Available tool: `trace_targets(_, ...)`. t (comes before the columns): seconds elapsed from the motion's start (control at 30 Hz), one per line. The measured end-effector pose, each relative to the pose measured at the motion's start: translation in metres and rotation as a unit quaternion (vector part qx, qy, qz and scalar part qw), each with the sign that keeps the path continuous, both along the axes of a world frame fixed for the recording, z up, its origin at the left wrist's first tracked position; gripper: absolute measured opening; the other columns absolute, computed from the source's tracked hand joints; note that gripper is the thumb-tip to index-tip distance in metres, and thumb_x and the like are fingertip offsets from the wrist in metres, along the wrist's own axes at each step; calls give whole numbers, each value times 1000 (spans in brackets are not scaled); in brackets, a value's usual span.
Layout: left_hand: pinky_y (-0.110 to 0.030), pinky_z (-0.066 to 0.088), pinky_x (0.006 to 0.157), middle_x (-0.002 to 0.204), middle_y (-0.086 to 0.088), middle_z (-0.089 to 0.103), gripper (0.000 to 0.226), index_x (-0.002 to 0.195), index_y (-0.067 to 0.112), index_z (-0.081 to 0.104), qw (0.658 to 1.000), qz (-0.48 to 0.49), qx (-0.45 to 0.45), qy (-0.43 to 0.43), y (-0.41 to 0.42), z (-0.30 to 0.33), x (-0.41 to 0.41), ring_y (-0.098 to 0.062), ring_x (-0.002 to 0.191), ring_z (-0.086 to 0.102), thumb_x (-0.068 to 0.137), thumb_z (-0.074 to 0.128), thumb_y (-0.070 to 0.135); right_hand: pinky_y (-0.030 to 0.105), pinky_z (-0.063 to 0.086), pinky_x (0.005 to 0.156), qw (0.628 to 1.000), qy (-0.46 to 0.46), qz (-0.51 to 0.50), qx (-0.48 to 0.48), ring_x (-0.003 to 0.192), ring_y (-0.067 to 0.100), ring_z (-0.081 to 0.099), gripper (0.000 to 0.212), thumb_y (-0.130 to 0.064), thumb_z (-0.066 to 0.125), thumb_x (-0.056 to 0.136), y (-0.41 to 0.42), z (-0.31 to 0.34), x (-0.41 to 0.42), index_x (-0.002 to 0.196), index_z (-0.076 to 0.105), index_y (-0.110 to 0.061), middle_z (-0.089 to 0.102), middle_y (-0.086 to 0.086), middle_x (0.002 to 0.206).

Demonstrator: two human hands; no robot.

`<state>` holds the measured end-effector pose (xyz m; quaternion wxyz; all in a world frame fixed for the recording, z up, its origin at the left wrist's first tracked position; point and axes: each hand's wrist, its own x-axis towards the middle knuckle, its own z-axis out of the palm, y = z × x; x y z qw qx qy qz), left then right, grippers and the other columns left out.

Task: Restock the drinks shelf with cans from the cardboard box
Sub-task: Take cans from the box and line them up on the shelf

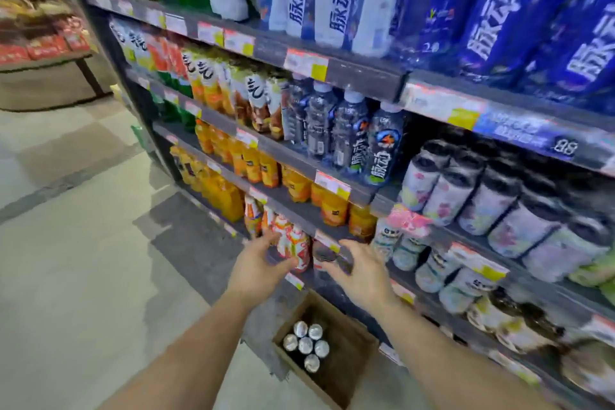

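Head view, both hands [258, 265] [364, 271] spread, holding nothing, at shelf [299, 210], cans [306, 341] in box [349, 356] below.

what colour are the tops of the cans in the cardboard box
Silver, shiny can tops in the brown cardboard box; head view.

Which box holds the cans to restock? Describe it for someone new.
Start at the drinks shelf and look to the floor at its foot, below the left hand and right hand. The open brown cardboard box sits there, the only box, with six silver can tops showing inside.
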<state>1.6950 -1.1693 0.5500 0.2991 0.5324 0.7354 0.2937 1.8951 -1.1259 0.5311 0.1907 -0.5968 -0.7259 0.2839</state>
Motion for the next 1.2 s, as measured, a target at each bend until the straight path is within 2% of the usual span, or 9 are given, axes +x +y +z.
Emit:
trace_targets(0.13, -22, 33, 99, 141, -1, 47, 64, 136, 15, 49, 996, -71, -39, -23, 26, -46, -23, -17, 131, 42, 80, 74, 32, 35, 44, 91, 997, -8, -74, -24, 107, 27, 58, 62, -65, 56, 75, -10, -52, -14, 122, 58, -24, 64, 3, 112)
trace_targets(0.3, -19, 35, 97, 129, 1, 57, 59, 126, 19, 58, 992, -96, -63, -58, 35, -115, -37, -11, 121, 51, 72, 81, 27, 33, 37, 97, 988, -35, -127, -81, 120, 25, 50, 66, -62, 62, 75, -28, -117, -19, 130, 53, -27, 60, 3, 124)
trace_targets(0.43, -30, 41, 103, 129, 5, 56, 62, 127, 25, 57, 987, -111, -99, -56, 37, -182, -38, -12, 122, 51, 71, 81, 35, 34, 38, 100, 979, -49, -155, -121, 120, 25, 47, 64, -55, 68, 77, -43, -180, -16, 132, 51, -27, 58, 1, 126)
trace_targets(0.6, -22, 39, 91, 116, 6, 61, 55, 122, 25, 61, 983, -122, -126, -52, 38, -285, -23, -7, 107, 55, 71, 81, 29, 32, 39, 102, 972, -75, -151, -162, 119, 23, 49, 60, -51, 67, 80, -59, -281, -2, 132, 50, -25, 56, 1, 129)
trace_targets(0.67, -22, 41, 93, 117, 7, 62, 55, 122, 21, 61, 979, -131, -138, -69, 39, -331, -17, -4, 105, 54, 71, 82, 26, 31, 37, 103, 969, -71, -150, -183, 122, 23, 46, 60, -46, 67, 82, -62, -325, 3, 135, 47, -25, 53, 2, 132)
trace_targets(0.83, -38, 45, 102, 121, 1, 64, 73, 122, 31, 59, 973, -162, -147, -71, 48, -443, -8, -15, 112, 58, 55, 71, 54, 32, 39, 103, 970, -84, -130, -186, 123, 21, 46, 61, -45, 66, 83, -51, -429, 5, 137, 42, -30, 51, -2, 136)
trace_targets(1.0, -24, 41, 96, 123, 6, 55, 65, 127, 29, 56, 968, -210, -125, -50, 69, -528, 0, -11, 111, 53, 68, 83, 27, 32, 35, 108, 974, -79, -119, -174, 128, 22, 41, 65, -41, 68, 83, -28, -517, 5, 139, 38, -33, 46, -4, 142)
trace_targets(1.13, -21, 41, 93, 121, 9, 49, 69, 129, 29, 53, 960, -249, -124, -32, 90, -579, 5, -6, 105, 50, 68, 84, 27, 32, 31, 111, 975, -62, -87, -194, 135, 21, 34, 71, -40, 70, 81, -13, -576, 7, 142, 34, -34, 41, -2, 146)
trace_targets(1.2, -27, 45, 98, 124, 8, 50, 71, 129, 32, 53, 956, -266, -120, -24, 99, -600, 8, -7, 105, 54, 65, 85, 28, 32, 29, 113, 974, -51, -78, -207, 139, 22, 29, 75, -39, 72, 79, -7, -601, 7, 143, 32, -36, 39, -1, 148)
